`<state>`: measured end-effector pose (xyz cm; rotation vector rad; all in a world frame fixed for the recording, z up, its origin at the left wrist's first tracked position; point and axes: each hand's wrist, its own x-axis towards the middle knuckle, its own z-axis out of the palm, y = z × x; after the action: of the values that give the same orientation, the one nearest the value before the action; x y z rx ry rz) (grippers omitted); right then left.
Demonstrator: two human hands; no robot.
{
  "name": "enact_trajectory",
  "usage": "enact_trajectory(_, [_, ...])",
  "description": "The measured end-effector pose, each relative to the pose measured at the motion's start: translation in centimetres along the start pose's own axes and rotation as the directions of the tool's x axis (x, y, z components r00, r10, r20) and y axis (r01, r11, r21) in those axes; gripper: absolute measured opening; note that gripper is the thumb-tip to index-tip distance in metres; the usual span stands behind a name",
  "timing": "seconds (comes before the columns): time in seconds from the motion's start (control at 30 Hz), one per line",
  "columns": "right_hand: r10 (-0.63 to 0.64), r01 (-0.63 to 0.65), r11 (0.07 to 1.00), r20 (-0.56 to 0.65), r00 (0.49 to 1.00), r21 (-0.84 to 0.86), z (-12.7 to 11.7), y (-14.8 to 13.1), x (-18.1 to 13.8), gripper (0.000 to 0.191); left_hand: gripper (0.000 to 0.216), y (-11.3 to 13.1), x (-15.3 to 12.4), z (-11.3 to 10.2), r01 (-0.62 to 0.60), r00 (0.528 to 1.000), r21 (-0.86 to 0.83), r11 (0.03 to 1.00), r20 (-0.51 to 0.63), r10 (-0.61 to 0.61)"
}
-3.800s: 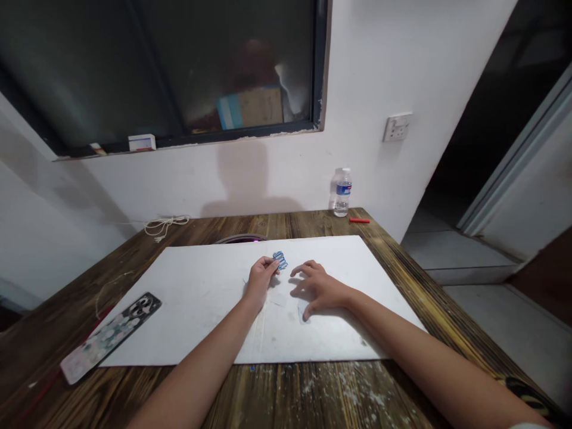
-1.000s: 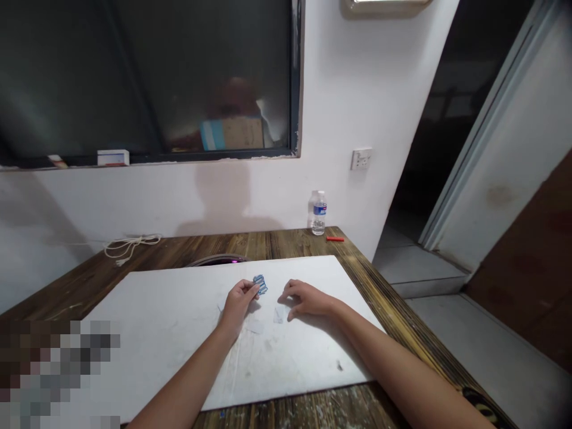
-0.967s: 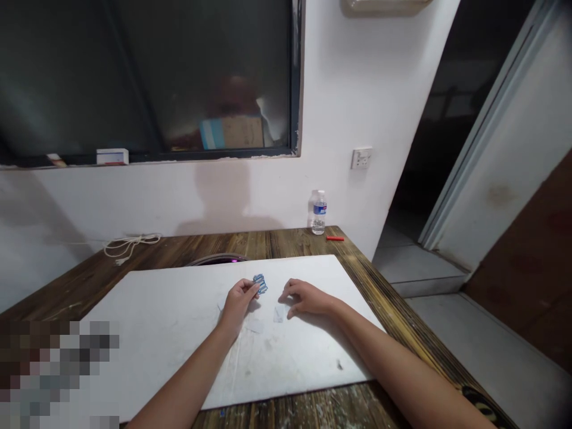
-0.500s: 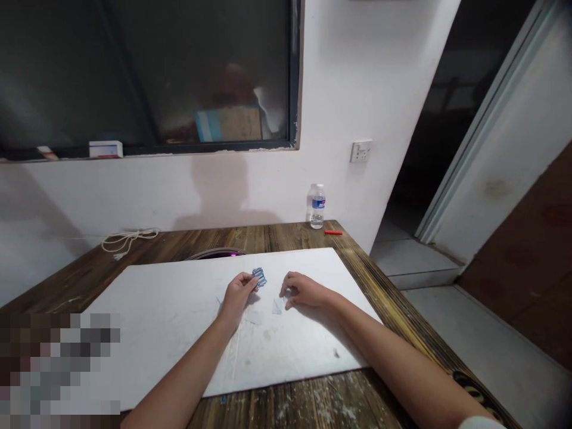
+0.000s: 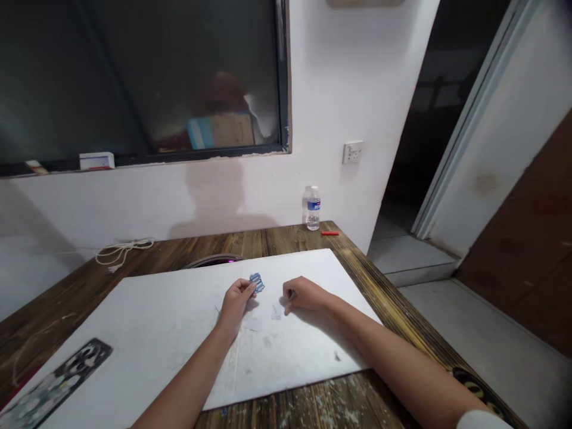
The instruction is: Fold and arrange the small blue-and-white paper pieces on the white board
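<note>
Head camera view, looking down on a dark wooden worktop (image 5: 268, 239) with a large white board (image 5: 165, 333) lying on it. The main risk lies with the small blue piece (image 5: 256, 283), flat and marked with pale bands, which the left hand (image 5: 233, 302) pinches by its near edge between thumb and fingers, its far side sticking out free. A loose or shifting pinch could let it slip onto the board, or too hard a squeeze might bend it, if it is as thin as it looks. Two clear patches (image 5: 276, 311) lie on the board between the hands — thin and faint against the white, so a careless sweep of the right hand (image 5: 306, 293) might push one aside or crumple it.

Both forearms reach in from the near edge, angled toward each other. The left hand sits over the middle of the board, its blue piece pointing away toward the right. The right hand stands a little apart from it, knuckles up, fingers curled in, thumb reaching down just beside the nearer patch. Whether the thumb touches that patch, or whether anything thin is inside the curled fingers, cannot be told.
</note>
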<state>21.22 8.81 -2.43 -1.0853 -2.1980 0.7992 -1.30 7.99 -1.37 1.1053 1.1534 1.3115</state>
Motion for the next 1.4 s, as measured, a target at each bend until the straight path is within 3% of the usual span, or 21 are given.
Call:
enact_trajectory(0.13, [-0.024, 0.038, 0.996, -0.175, 0.984, 0.079, 0.4, 0.7, 0.0, 0.018, 0.040, 0.0, 0.0, 0.0, -0.004, 1.000, 0.001, 1.000, 0.001, 0.004])
enact_trajectory(0.23, [-0.051, 0.083, 0.993, -0.338, 0.940, 0.082, 0.8, 0.9, 0.3, 0.008, 0.039, -0.1, 0.0, 0.0, -0.006, 1.000, 0.003, 1.000, 0.010, 0.006])
enact_trajectory(0.33, [-0.153, 0.182, 0.983, -0.416, 0.896, 0.030, 1.0, 0.6, 0.5, 0.008, 0.037, -0.2, 0.1, -0.1, -0.006, 0.999, 0.021, 1.000, 0.038, 0.005])
enact_trajectory(0.43, [-0.253, 0.233, 0.967, -0.410, 0.876, -0.097, 1.2, -0.2, 0.2, 0.016, 0.033, -0.3, 0.0, -0.1, -0.044, 0.997, 0.083, 0.996, 0.072, 0.038])
enact_trajectory(0.6, [-0.345, 0.190, 0.894, -0.354, 0.869, -0.406, 1.8, -1.3, -0.8, 0.031, 0.029, -0.1, -0.6, 0.3, -0.131, 0.984, 0.183, 0.974, 0.142, 0.106])
enact_trajectory(0.8, [-0.478, 0.204, 0.800, -0.396, 0.784, -0.564, 2.5, -2.2, -0.9, 0.046, 0.031, 0.6, -1.1, 0.6, -0.165, 0.971, 0.105, 0.981, 0.192, 0.143])
enact_trajectory(1.1, [-0.498, 0.313, 0.778, -0.230, 0.836, -0.544, 2.9, -2.3, -0.8, 0.062, 0.031, 0.5, -1.5, 0.4, -0.140, 0.948, 0.056, 0.989, 0.297, 0.117])
enact_trajectory(1.27, [-0.458, 0.313, 0.844, -0.284, 0.842, -0.435, 2.7, -2.4, -1.2, 0.051, 0.036, 0.5, -1.4, 0.8, -0.077, 0.968, 0.032, 0.996, 0.241, 0.067])
enact_trajectory(1.4, [-0.364, 0.292, 0.924, -0.332, 0.870, -0.248, 3.0, -2.4, -1.2, 0.047, 0.038, 0.3, -1.2, 0.8, -0.075, 0.974, 0.025, 0.997, 0.217, 0.067])
